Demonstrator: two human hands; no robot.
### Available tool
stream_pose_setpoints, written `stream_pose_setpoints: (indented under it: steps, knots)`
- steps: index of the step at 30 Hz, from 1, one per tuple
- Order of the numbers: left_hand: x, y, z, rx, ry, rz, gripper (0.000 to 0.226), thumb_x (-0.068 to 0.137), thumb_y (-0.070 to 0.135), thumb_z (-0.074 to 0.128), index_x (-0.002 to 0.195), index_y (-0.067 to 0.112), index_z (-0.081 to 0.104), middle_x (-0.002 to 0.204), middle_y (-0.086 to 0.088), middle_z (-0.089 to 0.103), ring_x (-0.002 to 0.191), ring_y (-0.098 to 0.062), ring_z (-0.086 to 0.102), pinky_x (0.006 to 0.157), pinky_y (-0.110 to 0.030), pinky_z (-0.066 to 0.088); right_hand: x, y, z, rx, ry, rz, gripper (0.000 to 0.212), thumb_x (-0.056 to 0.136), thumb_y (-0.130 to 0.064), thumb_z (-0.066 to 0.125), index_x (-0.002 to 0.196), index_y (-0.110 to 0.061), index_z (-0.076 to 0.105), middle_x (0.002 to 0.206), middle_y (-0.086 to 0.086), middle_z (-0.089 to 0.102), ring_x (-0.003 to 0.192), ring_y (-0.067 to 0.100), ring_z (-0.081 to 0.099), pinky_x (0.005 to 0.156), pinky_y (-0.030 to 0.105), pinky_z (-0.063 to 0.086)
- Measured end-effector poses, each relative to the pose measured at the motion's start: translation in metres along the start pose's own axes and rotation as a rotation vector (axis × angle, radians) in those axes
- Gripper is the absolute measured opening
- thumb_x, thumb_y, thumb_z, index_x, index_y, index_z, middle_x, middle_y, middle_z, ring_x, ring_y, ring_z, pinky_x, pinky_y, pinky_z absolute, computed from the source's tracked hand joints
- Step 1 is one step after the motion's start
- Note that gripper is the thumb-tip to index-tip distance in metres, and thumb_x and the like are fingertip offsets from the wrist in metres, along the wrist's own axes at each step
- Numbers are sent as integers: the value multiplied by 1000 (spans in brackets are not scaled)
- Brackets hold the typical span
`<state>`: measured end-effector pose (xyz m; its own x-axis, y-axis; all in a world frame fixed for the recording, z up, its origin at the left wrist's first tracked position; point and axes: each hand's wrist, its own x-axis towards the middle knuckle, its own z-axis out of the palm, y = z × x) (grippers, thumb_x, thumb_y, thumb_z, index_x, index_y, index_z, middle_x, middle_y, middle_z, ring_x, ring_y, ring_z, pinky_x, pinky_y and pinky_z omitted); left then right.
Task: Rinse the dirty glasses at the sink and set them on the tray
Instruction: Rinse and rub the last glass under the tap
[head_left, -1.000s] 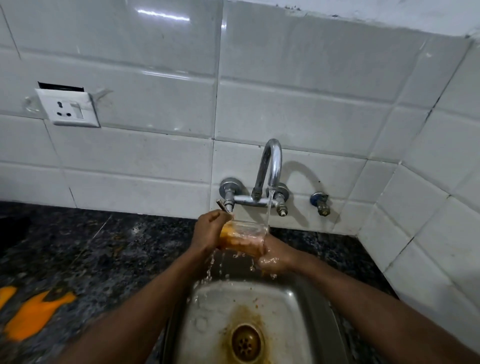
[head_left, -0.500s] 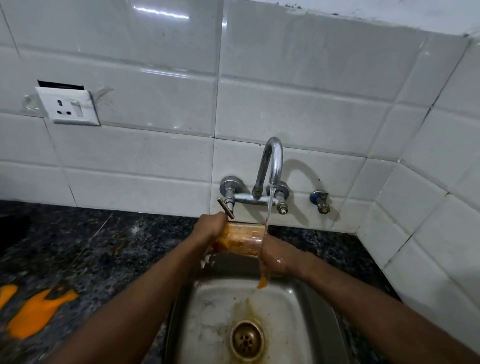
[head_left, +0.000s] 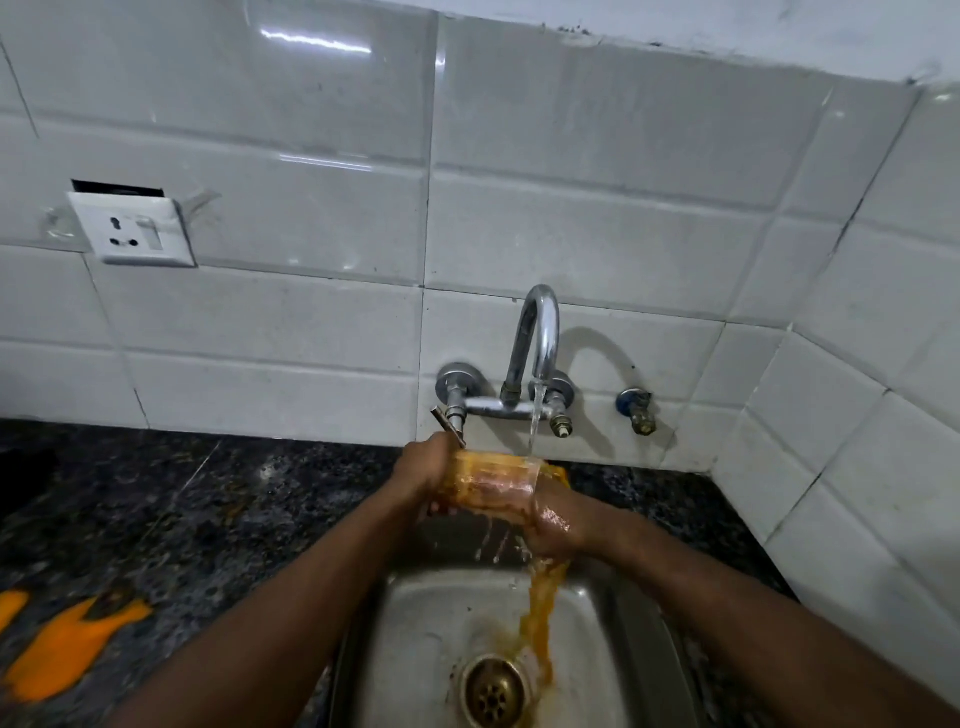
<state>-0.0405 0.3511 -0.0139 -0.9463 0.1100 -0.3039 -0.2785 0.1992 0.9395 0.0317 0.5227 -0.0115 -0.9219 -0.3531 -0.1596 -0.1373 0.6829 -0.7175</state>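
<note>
One glass is seen, held on its side above the one steel sink by two hands. The left hand is wrapped around the glass's left end; the right hand is closed on its right end, at the mouth, wet and shining. From the one curved tap a thin stream of water falls onto the glass's right end. Orange liquid is poured off beneath the right hand in a broad ribbon that reaches down beside the one brass drain. Two orange patches are seen on the dark stone counter at the left, and one wall socket is fixed to the white tiles — well apart from the tap.

Half a second ago only a short orange trickle hung under the right hand; now it is a full stream down to the basin floor — and the basin, then largely pale, is streaked orange near the drain. The grip of both hands is unchanged.
</note>
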Motion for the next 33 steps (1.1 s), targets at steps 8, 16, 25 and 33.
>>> stream_pose_setpoints:
  steps: [8, 16, 25, 33]
  knots:
    - [5, -10, 10, -63, 208, 319, 34, 99, 21, 51, 76, 4, 70, 75, -14, 67, 66, -26, 63, 55, -32, 50, 3, -22, 16, 915, 286, 190, 33, 79, -27, 70, 110, -13, 68, 110, 11, 72, 105, 28, 65, 100, 50, 47]
    - [-16, -42, 22, -224, 215, 536, 28, 87, 31, 52, 100, 18, 73, 86, 0, 73, 74, -18, 68, 61, -21, 53, 32, -36, 31, 371, 1017, 420, 52, 92, -55, 54, 71, -11, 70, 68, 5, 72, 65, 21, 69, 68, 35, 58]
    - [-23, -12, 10, 85, 199, 257, 40, 99, 34, 47, 70, 12, 65, 71, -11, 70, 67, -31, 69, 66, -44, 60, 24, -33, 35, 547, 1071, 226, 30, 96, -23, 61, 87, 3, 71, 57, 5, 67, 43, 5, 63, 43, 15, 49]
    - [-25, -11, 2, -159, -25, -175, 41, 97, 29, 35, 95, 1, 64, 76, -19, 69, 39, -20, 52, 34, -20, 34, 31, -36, 42, 204, 1079, 122, 43, 96, -34, 59, 59, -11, 57, 51, 2, 57, 45, 15, 60, 42, 26, 45]
